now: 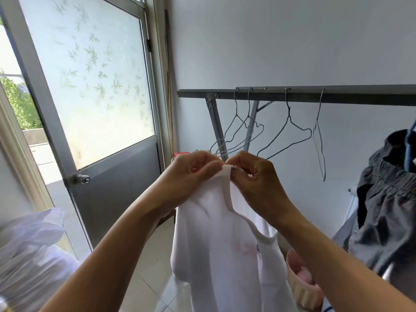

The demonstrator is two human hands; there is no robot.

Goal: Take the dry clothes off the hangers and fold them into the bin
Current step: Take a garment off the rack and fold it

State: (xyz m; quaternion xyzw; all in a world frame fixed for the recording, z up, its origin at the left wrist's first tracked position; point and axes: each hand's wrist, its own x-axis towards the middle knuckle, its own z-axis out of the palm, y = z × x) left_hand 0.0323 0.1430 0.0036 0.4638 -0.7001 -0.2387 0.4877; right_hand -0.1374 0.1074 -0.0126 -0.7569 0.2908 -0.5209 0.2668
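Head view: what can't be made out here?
- Pink bin: mostly hidden behind the white top and right forearm; contents unclear.
- Dark garment: cut off by the right edge.
- Pale heap lower left: blurred.
- Top's print: too faint.

Wire hangers (290, 134) close behind hands (227, 174).

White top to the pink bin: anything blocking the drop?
Nothing visible. Both hands, left hand and right hand, pinch the white top at its strap; the pink bin sits low right, partly behind it.
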